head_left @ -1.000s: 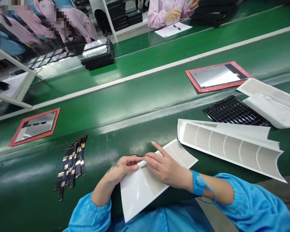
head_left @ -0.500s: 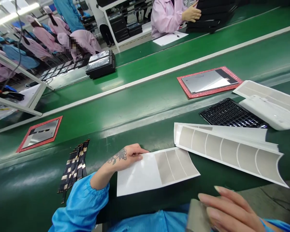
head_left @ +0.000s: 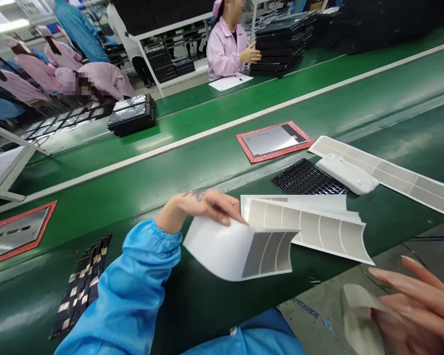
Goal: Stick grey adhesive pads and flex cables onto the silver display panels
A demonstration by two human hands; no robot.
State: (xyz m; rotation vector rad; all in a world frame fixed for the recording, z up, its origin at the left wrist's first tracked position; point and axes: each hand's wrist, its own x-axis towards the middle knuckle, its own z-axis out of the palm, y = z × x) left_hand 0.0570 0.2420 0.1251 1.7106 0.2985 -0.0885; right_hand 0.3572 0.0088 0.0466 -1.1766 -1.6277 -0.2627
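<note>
The left hand held the curled edge of a white backing sheet lightly between its fingers, just above the green conveyor surface, while the right hand gripped a limp grey film strip near the lower right.

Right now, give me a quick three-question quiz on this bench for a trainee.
1. Multiple choice: what does the left hand hold? A, a pen; B, a white sheet; C, a cable.
2. True or false: the right hand holds a cable.
3. Short answer: what lies on the red mat beyond the black tray?

Key:
1. B.
2. False; it holds a grey strip.
3. A panel.
</note>
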